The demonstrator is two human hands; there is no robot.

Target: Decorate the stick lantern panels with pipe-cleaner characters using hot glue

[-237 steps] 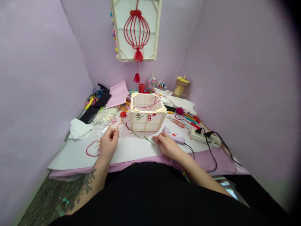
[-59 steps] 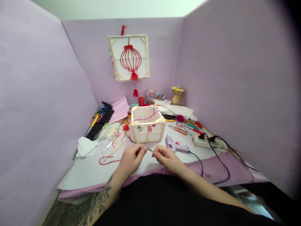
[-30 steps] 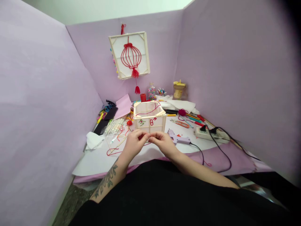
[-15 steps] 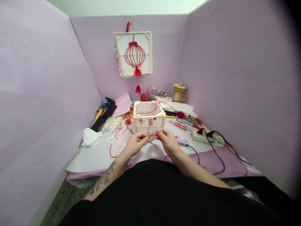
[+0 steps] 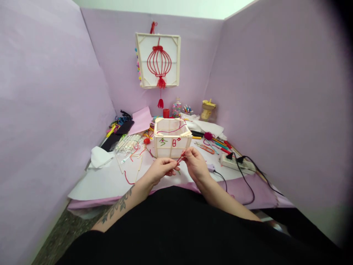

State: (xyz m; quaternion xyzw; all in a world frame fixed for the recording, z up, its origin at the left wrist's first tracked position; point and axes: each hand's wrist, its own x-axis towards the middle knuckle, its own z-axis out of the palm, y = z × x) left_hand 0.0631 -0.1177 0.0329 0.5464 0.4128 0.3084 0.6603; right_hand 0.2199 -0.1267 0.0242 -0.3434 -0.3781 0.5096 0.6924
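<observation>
Between my two hands runs a short red cord (image 5: 180, 158), perhaps yarn or pipe cleaner. My left hand (image 5: 162, 170) pinches one end between thumb and fingers. My right hand (image 5: 196, 163) pinches the other end a little higher. Just beyond them stands a square white lantern box (image 5: 167, 149) with a pale stick frame and an open top. Its front carries one green and one red character, and dark red yarn (image 5: 171, 131) lies across its top. A green strip under my left hand is mostly hidden.
A finished-looking lantern (image 5: 173, 70) hangs on the back wall. To the right lie orange-handled pliers (image 5: 206, 148), a ball of dark red yarn (image 5: 208, 136) and a power strip (image 5: 237, 164) with black cables. At left are bagged sticks (image 5: 129, 142) and crumpled white tissue (image 5: 100, 157).
My hands have drawn closer, and the red cord between them now looks shorter and steeper. My left fingers have curled in more. The whole view has shifted slightly.
</observation>
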